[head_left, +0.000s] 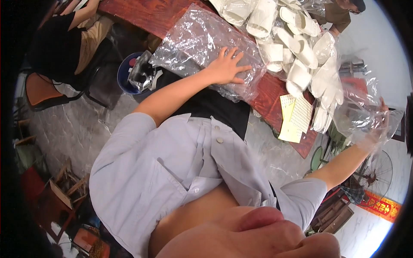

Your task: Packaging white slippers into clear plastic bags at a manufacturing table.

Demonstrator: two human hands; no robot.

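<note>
My left hand lies with fingers spread on a stack of clear plastic bags at the table's near edge. Out to the right, my right hand is raised with a clear plastic bag around it; the bag and motion blur partly veil the fingers, which seem to grip it. Between my hands, a large heap of white slippers, some in clear wrapping, covers the table. Yellow sheets of small labels rest on the table's near right corner, beside the slippers.
The reddish wooden table runs across the top. A blue bin with plastic inside stands left of it. One person sits on a chair at the left; another is at the far right. A standing fan and green stool are at right.
</note>
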